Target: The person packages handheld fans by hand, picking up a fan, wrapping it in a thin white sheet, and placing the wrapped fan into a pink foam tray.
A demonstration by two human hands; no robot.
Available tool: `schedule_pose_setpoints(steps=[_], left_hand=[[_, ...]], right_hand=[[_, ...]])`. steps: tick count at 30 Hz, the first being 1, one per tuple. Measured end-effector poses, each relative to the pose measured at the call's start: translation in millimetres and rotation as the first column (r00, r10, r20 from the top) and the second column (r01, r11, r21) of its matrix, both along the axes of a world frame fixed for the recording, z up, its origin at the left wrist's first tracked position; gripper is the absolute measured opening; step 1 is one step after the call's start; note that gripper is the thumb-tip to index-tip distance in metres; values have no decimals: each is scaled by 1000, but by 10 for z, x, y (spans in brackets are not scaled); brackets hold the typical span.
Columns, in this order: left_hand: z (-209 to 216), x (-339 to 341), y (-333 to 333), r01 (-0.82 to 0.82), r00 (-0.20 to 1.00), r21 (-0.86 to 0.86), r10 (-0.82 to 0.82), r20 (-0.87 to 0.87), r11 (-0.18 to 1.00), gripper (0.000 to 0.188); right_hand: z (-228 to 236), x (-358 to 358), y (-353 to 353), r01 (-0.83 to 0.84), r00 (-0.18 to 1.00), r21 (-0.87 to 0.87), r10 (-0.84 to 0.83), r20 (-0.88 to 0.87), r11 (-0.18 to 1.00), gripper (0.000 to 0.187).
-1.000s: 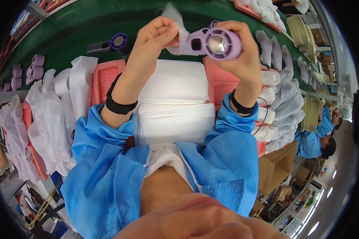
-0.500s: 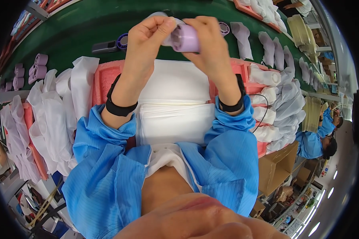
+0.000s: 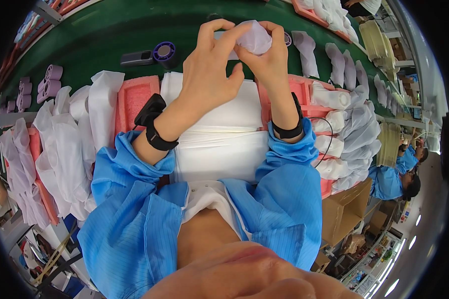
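My right hand (image 3: 271,60) is closed around a lavender handheld fan (image 3: 255,39), whose round head is covered by a thin, translucent white bag. Its far end is partly hidden behind my fingers. My left hand (image 3: 209,72) is open beside it, thumb apart and the fingertips at the edge of the bag. Below both hands lies a stack of flat white bags (image 3: 219,154). On the green belt, left of my hands, lies a dark fan with a purple ring (image 3: 164,52), its grey handle (image 3: 136,59) pointing left.
Pink foam trays (image 3: 137,102) flank the stack. Wrapped white pieces (image 3: 67,144) pile up on the left, and more bagged pieces (image 3: 351,139) on the right. Lavender fans (image 3: 50,82) and bagged ones (image 3: 305,52) lie along the green belt (image 3: 105,40). A cardboard box (image 3: 346,212) stands at the right.
The bag now covers the fan head, which was bare and facing left. My left hand has let go, moved right and down and spread its fingers; my right hand has turned around the fan.
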State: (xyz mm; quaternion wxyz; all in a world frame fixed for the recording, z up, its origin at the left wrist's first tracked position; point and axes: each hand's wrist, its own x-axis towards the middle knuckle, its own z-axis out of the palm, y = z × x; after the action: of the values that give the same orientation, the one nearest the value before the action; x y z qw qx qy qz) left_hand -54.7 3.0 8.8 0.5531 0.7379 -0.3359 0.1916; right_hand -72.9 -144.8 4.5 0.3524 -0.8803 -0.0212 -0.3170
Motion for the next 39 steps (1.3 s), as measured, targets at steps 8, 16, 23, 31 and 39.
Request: schedule_pose_setpoints(steps=[8, 16, 23, 31, 39], left_hand=[[-120, 404, 169, 295, 927, -244, -339, -163, 924, 49], [-9, 362, 202, -21, 832, -567, -300, -466, 823, 45], [-127, 355, 93, -102, 995, -420, 83, -64, 902, 25], [-180, 521, 179, -147, 989, -256, 140, -48, 955, 17], [-295, 698, 273, -228, 829, -414, -47, -557, 881, 17]], right_hand=[[123, -128, 146, -349, 918, 406, 396, -34, 845, 60], [-41, -15, 15, -235, 968, -76, 227, -102, 969, 42], [10, -74, 156, 48, 998, -336, -59, -24, 941, 32], [-112, 20, 39, 35, 993, -223, -58, -98, 974, 32], [-192, 104, -31, -125, 909, 162, 179, -376, 979, 35]])
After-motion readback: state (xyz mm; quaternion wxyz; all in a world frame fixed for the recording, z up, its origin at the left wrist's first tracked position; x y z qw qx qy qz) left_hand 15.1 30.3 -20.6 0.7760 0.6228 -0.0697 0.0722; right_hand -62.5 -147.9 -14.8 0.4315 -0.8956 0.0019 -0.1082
